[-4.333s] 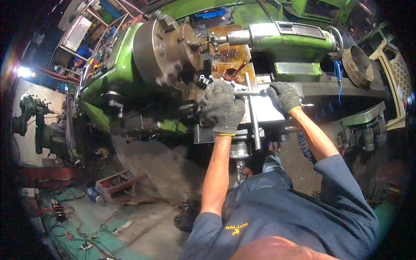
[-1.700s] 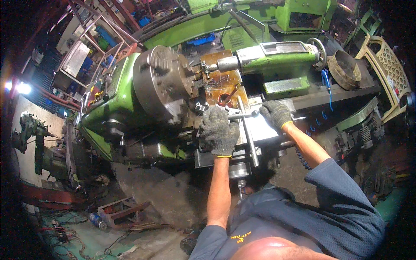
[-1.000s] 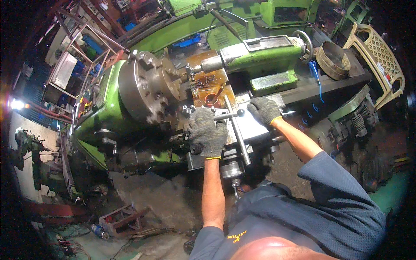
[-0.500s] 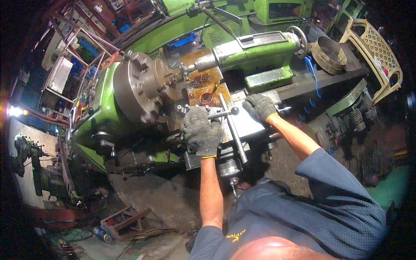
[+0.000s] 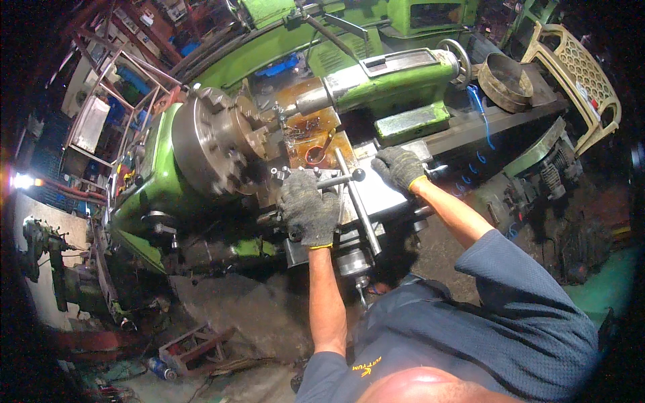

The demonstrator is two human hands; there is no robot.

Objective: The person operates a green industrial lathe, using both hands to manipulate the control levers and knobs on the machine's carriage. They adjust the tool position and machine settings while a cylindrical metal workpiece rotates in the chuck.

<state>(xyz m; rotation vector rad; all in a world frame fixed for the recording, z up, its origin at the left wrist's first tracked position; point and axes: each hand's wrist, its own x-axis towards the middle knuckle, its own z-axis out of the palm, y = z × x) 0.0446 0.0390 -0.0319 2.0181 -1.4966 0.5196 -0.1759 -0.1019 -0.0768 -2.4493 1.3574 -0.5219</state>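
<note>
A green lathe fills the middle, its large jawed chuck [image 5: 213,141] partly smeared as if turning. My left hand [image 5: 308,208], in a dark grey knitted glove, lies over the tool post, closed over a part hidden beneath it. Beside its fingers a lever with a ball end [image 5: 341,180] crosses a long steel bar [image 5: 359,208]. My right hand [image 5: 400,168], gloved alike, rests with slightly bent fingers on the bright metal plate [image 5: 377,188] of the carriage. Beyond the left hand, a brush-like tool [image 5: 329,140] stands in a small round cup [image 5: 315,156] on the oily brown surface.
The tailstock [image 5: 393,84] with its handwheel [image 5: 457,60] stands at the far right of the chuck. A round metal pan [image 5: 505,82] sits near a beige plastic chair [image 5: 583,80]. A blue air gun [image 5: 476,99] trails a coiled hose. On the floor lies a rusty frame [image 5: 195,349].
The view has shifted slightly, so the lathe appears a little to the left. Both hands keep their places on the machine. The chuck's jaws stay blurred.
</note>
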